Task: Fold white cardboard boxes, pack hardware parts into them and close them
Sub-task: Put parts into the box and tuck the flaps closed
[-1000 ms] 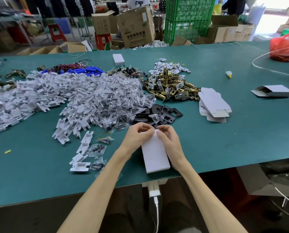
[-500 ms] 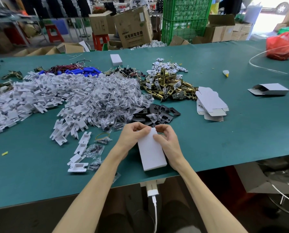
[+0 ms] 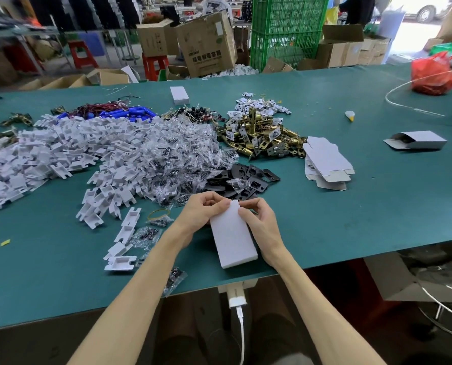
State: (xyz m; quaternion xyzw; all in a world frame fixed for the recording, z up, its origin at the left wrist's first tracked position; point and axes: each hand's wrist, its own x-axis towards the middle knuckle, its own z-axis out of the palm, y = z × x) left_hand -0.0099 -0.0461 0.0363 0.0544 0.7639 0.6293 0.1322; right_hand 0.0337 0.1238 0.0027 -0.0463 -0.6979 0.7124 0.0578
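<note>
A white cardboard box (image 3: 232,238) lies lengthwise on the green table (image 3: 377,212) near its front edge. My left hand (image 3: 202,213) grips the box's far end from the left, fingers curled over the end flap. My right hand (image 3: 260,219) pinches the same end from the right. The flap area itself is hidden under my fingers. Behind the box lie black metal plates (image 3: 248,177), bagged screws (image 3: 172,159), white plastic parts (image 3: 48,156) and brass latches (image 3: 261,135).
A stack of flat box blanks (image 3: 327,164) sits to the right, an open-ended box (image 3: 417,140) further right, a closed box (image 3: 179,95) at the back. A red bag (image 3: 432,75) and a thin tube (image 3: 414,85) occupy the far right. Loose parts (image 3: 122,246) lie left of my arm.
The hands keep working at the box's far end; the box has turned slightly, its far end tipping a little to the left. The camera view shifted slightly.
</note>
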